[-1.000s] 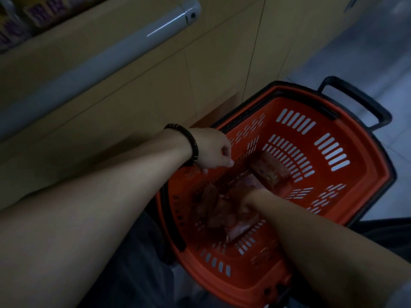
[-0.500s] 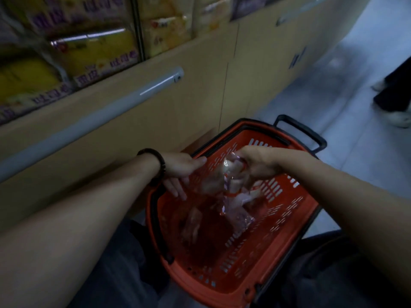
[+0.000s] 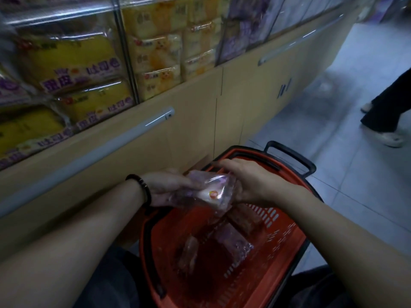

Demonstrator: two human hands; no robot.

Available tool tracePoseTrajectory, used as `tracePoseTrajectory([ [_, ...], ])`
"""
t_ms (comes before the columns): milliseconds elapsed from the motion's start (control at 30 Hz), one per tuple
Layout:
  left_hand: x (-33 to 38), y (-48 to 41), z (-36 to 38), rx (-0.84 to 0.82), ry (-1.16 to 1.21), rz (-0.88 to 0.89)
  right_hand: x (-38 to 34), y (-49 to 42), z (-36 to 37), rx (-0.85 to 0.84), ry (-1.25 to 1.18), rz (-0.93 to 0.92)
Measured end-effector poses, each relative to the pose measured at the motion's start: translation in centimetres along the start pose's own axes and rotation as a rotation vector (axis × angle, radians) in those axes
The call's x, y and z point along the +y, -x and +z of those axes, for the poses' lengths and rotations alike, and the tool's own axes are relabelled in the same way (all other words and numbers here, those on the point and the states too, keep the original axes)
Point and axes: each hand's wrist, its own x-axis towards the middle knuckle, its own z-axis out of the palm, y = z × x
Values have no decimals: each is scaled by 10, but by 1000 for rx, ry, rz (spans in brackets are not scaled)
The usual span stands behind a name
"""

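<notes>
Firmly curled, the fingers (image 3: 225,162) of the right hand (image 3: 252,183) and the left hand (image 3: 165,188) grip 1 clear wrapped packet (image 3: 211,193) from either end, just above a red basket (image 3: 287,254). More packets (image 3: 232,242) lie inside it; bagged bread (image 3: 73,63) fills the shelf beyond.

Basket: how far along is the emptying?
Done: unclear; the shelf holds stacked bread packs. In hand: left hand and right hand hold one clear packet above the basket. Left: about three packets lie in the basket; the held one likely goes up on the shelf.
</notes>
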Motion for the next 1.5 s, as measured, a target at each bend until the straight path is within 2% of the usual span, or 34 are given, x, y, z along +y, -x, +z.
tracePoseTrajectory([
  [133,12,6,1,69,137,121,9,0,-16,55,62,30],
  [267,15,5,-2,102,196,210,24,5,-31,99,123,209],
  [433,10,0,-3,222,160,244,44,19,-49,362,11,311],
  [533,12,2,4,234,156,207,36,22,-47,508,-114,274],
  [667,18,4,20,220,188,147,15,16,-35,716,-185,123],
  [700,18,5,22,217,186,150,11,12,-34,736,-268,94],
  [767,20,6,28,190,206,164,5,6,-31,656,-589,50],
  [833,23,11,33,111,283,199,-1,4,-25,473,-787,14],
  [900,24,15,35,33,287,263,-7,5,-20,327,-778,23],
  [967,22,16,35,15,246,323,-11,5,-17,281,-763,50],
  [1100,15,5,25,109,231,380,-10,-2,-16,251,-763,140],
  [1233,16,0,25,265,297,421,-4,-6,-18,344,-1000,291],
  [1333,20,2,28,315,333,469,-2,1,-20,123,-987,460],
  [1400,23,4,29,334,345,498,-9,3,-18,5,-946,444],
  [1500,23,2,28,347,307,477,-13,2,-17,76,-946,398],
])
